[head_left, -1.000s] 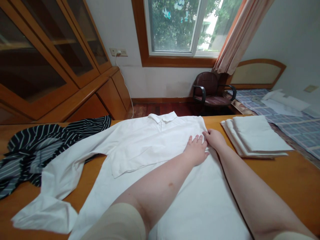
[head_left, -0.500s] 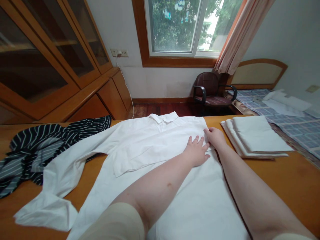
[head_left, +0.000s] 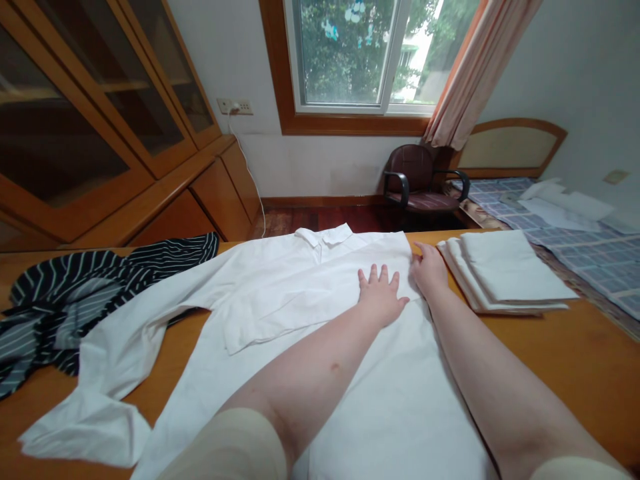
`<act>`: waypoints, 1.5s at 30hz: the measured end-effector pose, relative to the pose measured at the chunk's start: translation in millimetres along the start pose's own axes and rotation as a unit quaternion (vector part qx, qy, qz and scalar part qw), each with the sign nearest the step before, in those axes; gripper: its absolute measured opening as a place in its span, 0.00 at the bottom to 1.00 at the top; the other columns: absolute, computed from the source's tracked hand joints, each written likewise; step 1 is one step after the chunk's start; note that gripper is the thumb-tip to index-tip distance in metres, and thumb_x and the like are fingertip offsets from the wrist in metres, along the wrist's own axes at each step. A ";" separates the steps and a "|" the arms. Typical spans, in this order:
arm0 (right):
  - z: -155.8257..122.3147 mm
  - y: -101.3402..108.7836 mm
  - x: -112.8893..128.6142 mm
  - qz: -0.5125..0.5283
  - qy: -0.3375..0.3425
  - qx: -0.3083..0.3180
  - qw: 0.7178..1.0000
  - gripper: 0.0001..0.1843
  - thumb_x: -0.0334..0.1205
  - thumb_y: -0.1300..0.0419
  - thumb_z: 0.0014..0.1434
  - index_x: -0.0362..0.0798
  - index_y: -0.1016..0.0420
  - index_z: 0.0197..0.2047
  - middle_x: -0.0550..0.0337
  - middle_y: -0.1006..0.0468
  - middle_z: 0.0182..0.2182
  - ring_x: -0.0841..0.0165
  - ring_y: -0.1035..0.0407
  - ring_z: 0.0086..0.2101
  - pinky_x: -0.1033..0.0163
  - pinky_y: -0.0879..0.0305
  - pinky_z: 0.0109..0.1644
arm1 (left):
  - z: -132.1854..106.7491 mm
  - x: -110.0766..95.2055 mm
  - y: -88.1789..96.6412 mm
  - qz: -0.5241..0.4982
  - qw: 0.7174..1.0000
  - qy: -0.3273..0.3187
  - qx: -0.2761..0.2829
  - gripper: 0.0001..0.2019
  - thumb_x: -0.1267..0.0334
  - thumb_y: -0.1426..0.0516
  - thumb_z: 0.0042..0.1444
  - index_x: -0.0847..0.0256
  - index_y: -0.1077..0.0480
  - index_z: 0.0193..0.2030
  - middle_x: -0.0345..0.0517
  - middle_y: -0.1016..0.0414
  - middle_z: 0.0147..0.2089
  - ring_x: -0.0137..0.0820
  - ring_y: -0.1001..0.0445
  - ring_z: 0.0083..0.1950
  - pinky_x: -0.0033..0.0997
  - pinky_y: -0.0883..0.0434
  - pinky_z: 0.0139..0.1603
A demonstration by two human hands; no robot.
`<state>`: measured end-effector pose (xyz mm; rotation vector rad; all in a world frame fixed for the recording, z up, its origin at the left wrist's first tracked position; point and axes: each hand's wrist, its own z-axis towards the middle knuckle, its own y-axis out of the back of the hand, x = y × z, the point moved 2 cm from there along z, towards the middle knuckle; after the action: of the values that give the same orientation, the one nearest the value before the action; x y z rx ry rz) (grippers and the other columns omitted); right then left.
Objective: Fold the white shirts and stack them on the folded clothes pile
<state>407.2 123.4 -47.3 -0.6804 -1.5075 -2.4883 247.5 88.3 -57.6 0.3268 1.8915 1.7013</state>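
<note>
A white long-sleeved shirt [head_left: 280, 280] lies spread over the wooden table, its collar [head_left: 324, 236] at the far edge. One sleeve [head_left: 115, 360] trails out to the left with its end bent; the other is folded across the upper body. My left hand [head_left: 383, 297] presses flat on the folded part, fingers spread. Beside the shirt's right edge is my right hand [head_left: 430, 272], its index finger stretched away from the others. Those other fingers touch or nearly touch the cloth and are partly hidden.
Folded white cloths [head_left: 510, 270] are stacked to the right on the table [head_left: 565, 360]. A black striped garment [head_left: 105, 293] lies crumpled at the left, partly under the sleeve. Beyond are a cabinet [head_left: 175, 200], a chair [head_left: 417, 180] and a bed [head_left: 575, 227].
My left hand has slid a little left over the shirt, its fingers spreading wider. My right hand has loosened from its pinch at the shirt's edge, the index finger now extended.
</note>
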 end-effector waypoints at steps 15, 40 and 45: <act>-4.9 -22.6 5.2 -0.156 0.013 0.219 0.963 0.36 0.53 0.59 0.64 0.41 0.54 0.68 0.47 0.52 0.66 0.57 0.58 0.65 0.45 0.59 0.65 | -0.5 -0.8 2.3 0.009 1.000 -0.004 0.007 0.36 0.41 0.60 0.57 0.55 0.55 0.69 0.50 0.58 0.72 0.50 0.64 0.71 0.63 0.65 0.65; 15.5 -17.6 -30.1 0.139 0.056 0.048 0.988 0.22 0.49 0.54 0.61 0.47 0.29 0.49 0.49 0.27 0.49 0.61 0.36 0.52 0.54 0.44 0.58 | -54.8 -13.9 -2.4 -0.007 0.998 -0.061 0.017 0.36 0.41 0.63 0.58 0.57 0.54 0.69 0.52 0.61 0.72 0.46 0.66 0.71 0.62 0.66 0.65; 16.3 -15.0 -31.4 -0.004 -0.044 0.043 0.998 0.24 0.47 0.45 0.55 0.43 0.28 0.51 0.45 0.25 0.47 0.57 0.32 0.47 0.55 0.40 0.53 | -53.5 -14.3 -0.8 -0.011 0.998 -0.055 0.022 0.35 0.41 0.62 0.59 0.56 0.55 0.69 0.52 0.61 0.72 0.46 0.66 0.71 0.62 0.66 0.65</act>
<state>434.6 141.6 -67.2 -0.7803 -1.6406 -2.4130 229.5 36.1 -53.3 0.4081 1.8479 1.5955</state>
